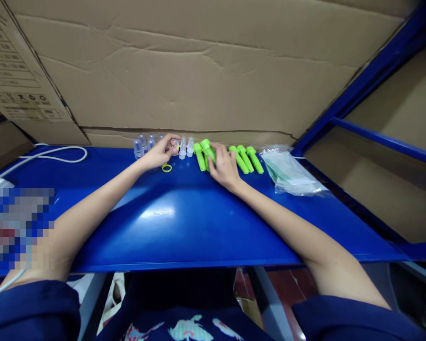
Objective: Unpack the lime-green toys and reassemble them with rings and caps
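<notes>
My left hand (161,154) is closed in a pinch among the clear plastic caps, with a small yellow piece (178,148) at its fingertips, too small to make out fully. Two clear caps (182,148) stand upright just right of it, and several more clear caps (138,148) are behind and left of it. A yellow ring (166,168) lies flat on the table below these fingers. My right hand (226,166) is wrapped round a lime-green flashlight-shaped tube (206,148), its wide head tilted up. Another green tube (199,157) leans beside it, and several more (250,160) lie right of this hand.
A clear bag with white and pale green contents (291,173) lies at the right on the blue table (199,227). Cardboard (199,85) walls the back. A white cable (64,154) loops at the left, near a blurred-out patch (17,222). Blue frame bars (383,139) stand right.
</notes>
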A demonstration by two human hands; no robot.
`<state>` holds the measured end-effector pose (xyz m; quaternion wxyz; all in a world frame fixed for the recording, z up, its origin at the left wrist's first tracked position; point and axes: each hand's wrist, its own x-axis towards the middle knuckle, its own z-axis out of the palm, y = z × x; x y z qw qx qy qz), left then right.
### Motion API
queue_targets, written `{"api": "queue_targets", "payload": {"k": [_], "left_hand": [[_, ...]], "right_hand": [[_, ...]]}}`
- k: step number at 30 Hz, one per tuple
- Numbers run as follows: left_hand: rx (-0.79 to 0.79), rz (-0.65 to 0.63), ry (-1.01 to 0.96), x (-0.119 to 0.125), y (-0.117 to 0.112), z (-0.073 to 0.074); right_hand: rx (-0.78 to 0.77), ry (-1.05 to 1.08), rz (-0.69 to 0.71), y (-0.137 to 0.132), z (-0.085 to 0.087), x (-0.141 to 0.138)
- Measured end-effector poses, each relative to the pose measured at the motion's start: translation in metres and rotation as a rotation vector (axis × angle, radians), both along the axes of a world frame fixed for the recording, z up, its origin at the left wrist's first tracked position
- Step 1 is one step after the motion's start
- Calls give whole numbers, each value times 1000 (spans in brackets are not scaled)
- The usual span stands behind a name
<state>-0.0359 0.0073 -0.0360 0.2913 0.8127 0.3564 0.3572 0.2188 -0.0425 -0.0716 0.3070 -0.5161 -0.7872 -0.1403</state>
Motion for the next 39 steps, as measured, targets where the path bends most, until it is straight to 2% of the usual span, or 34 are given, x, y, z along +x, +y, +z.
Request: {"api": "queue_targets", "payload": {"k": [4, 8, 16, 23, 29, 33, 39], "left_hand": [[-69, -74, -99, 3, 1, -3], [-80, -199, -47, 4, 0, -6], [-81, -236, 28, 7, -10, -4], [-38, -242, 27, 7, -9, -5], [-18, -230, 42, 7, -9, -7], [-53, -264, 10, 3, -5, -11], [-250, -325, 31, -4, 0, -15]], "right_hand": [[-40, -79, 178, -17, -4, -20], [-31, -134, 288, -21, -10, -26], [10, -115, 347, -13, -14, -20], [-44, -73, 369, -11, -15, -21], [-54, 4, 447, -9, -17, -20], [-162, 123, 467, -10, -15, -20], [-505, 528, 520, -4, -14, -19]]}}
